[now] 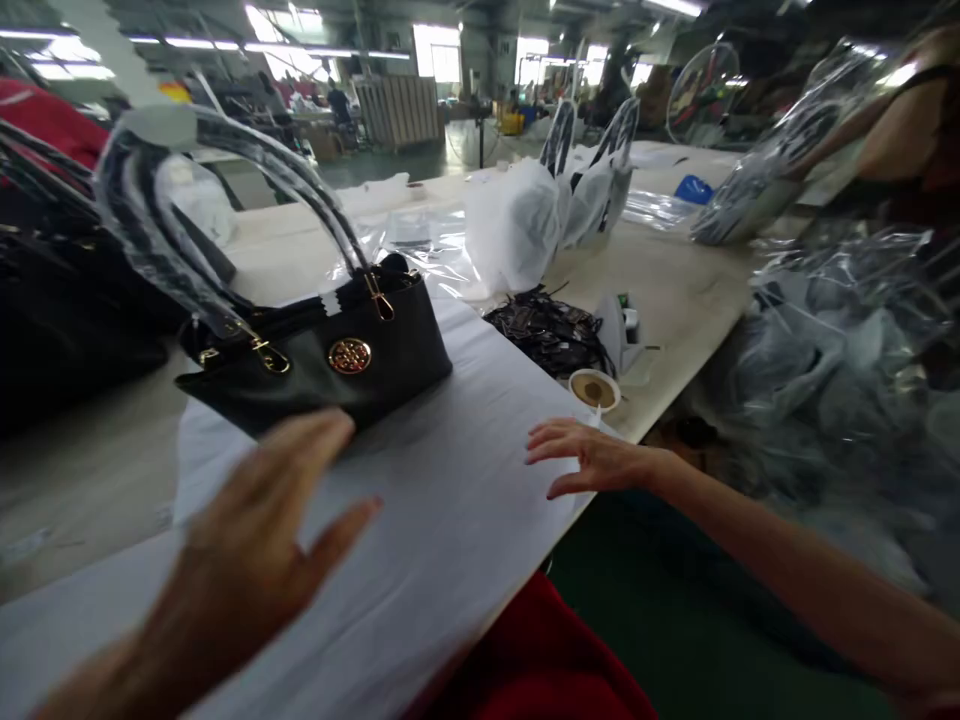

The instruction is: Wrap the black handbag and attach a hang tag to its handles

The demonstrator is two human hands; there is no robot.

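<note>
A black handbag (322, 365) with a round gold clasp and plastic-wrapped handles stands on a white sheet (450, 500) spread over the table. My left hand (255, 540) hovers open just in front of the bag, fingers spread, holding nothing. My right hand (592, 460) rests flat with fingers apart on the sheet's right edge, near the table's rim, and holds nothing.
A small round tub (594, 388) and a pile of dark small parts (551, 330) lie beyond my right hand. White wrapped bags (517, 225) stand further back. Dark bags (60, 300) pile at the left, clear plastic bags (840, 350) at the right. Another person's arm (892, 130) shows top right.
</note>
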